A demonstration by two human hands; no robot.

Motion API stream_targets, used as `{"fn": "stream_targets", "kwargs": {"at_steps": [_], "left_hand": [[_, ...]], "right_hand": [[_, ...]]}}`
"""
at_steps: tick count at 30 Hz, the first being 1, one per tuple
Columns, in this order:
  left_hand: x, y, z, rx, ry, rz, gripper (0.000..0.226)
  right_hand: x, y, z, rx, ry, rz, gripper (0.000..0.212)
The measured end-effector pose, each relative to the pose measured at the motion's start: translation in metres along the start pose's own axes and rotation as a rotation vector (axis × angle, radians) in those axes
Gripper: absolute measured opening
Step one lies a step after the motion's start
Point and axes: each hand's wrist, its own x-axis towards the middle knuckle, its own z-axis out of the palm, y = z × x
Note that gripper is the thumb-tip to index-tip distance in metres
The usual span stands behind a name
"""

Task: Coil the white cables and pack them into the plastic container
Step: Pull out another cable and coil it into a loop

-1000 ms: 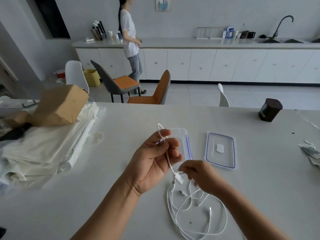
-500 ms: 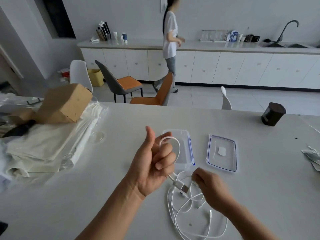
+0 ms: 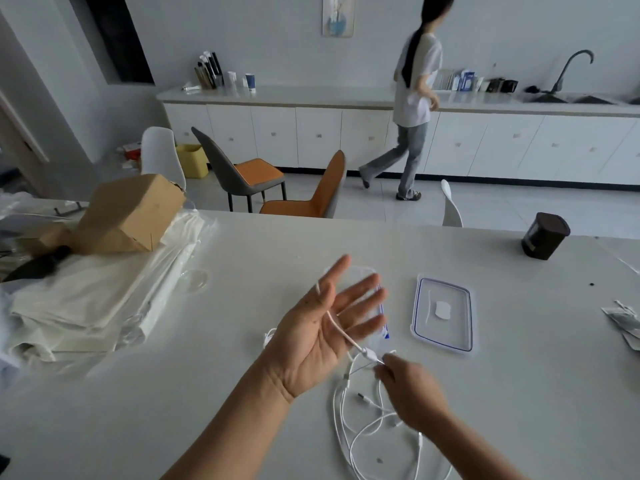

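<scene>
My left hand [image 3: 317, 336] is raised palm up with its fingers spread. A white cable [image 3: 341, 329] runs from behind the index finger across the palm. My right hand [image 3: 412, 393] pinches that cable near its plug, just right of the left palm. Loose white cable loops [image 3: 349, 441] lie tangled on the table beneath my right hand. The clear plastic container [image 3: 382, 323] with blue trim sits mostly hidden behind my left fingers. Its lid [image 3: 442, 313] lies flat to the right.
A pile of white bagged cloth [image 3: 100, 299] with a brown cardboard box [image 3: 128, 216] fills the table's left side. A dark cup [image 3: 543, 235] stands far right; foil packets [image 3: 623, 322] lie at the right edge. Chairs and a person walking by the counter are beyond.
My left hand has opened from a fist with the cable looped round it to spread fingers. My right hand stays near the plug. The person behind walked further right.
</scene>
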Motion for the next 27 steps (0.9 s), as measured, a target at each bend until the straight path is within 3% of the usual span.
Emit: {"fn": "stream_targets", "kwargs": {"at_steps": [5,10,15,18,20,22,24,27], "left_hand": [[0.005,0.004,-0.012,0.246,0.311,0.232,0.057],[-0.001,0.006,-0.018,0.352,0.355,0.212,0.085],[-0.004,0.003,-0.014,0.397,0.263,0.169,0.093],[-0.004,0.004,-0.013,0.713,0.257,0.126,0.097],[-0.003,0.005,-0.015,0.998,0.218,0.043,0.099],[-0.002,0.002,-0.011,1.137,0.109,-0.138,0.097],[-0.004,-0.003,-0.002,1.113,-0.070,-0.322,0.089],[-0.008,-0.007,0.020,0.887,-0.308,-0.479,0.083]], "right_hand": [[-0.038,0.007,-0.006,0.073,-0.041,-0.110,0.020],[-0.039,0.024,-0.031,-0.015,0.094,-0.193,0.025],[-0.043,0.024,-0.048,-0.107,0.095,-0.283,0.040],[-0.062,0.007,-0.062,-0.148,-0.017,-0.449,0.030],[-0.077,-0.015,-0.086,-0.179,0.068,-0.589,0.013],[-0.083,-0.040,-0.115,-0.124,0.184,-0.736,0.009],[-0.071,-0.063,-0.142,-0.057,0.269,-0.791,0.012],[-0.027,-0.079,-0.157,0.046,0.303,-0.689,0.012]]}}
